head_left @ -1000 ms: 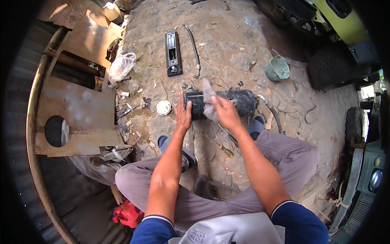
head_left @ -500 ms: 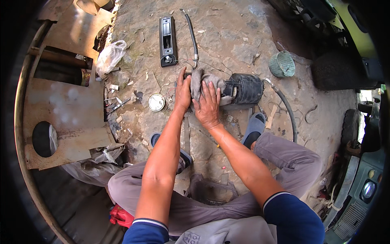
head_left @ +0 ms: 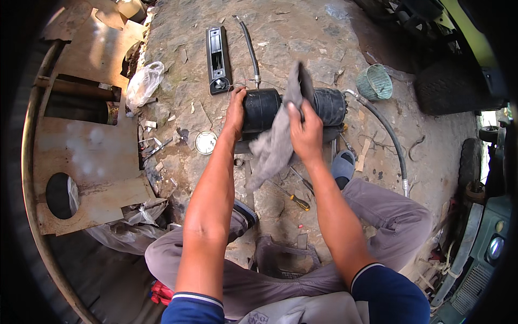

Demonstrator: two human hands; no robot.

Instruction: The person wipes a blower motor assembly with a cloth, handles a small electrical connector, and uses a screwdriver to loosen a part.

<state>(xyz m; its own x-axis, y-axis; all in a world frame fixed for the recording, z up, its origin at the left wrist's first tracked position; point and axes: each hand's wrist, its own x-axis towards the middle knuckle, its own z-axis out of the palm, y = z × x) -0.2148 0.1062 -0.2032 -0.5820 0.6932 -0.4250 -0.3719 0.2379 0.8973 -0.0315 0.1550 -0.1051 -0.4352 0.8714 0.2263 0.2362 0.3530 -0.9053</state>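
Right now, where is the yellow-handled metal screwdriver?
In the head view, the yellow-handled metal screwdriver lies on the rough stony ground, just left of the bare right forearm.

Unreadable lettering (head_left: 257,318) on the shirt (head_left: 318,309)

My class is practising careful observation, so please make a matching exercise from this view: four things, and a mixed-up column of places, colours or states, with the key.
Column 1
1. Cloth
2. Black cylinder
3. Screwdriver
4. Basket

Column 2
A. Pale green, at the upper right
B. Touched by the left hand at one end
C. Lying unheld, partly yellow
D. Grey, gripped in the right hand

Pairs: 1-D, 2-B, 3-C, 4-A
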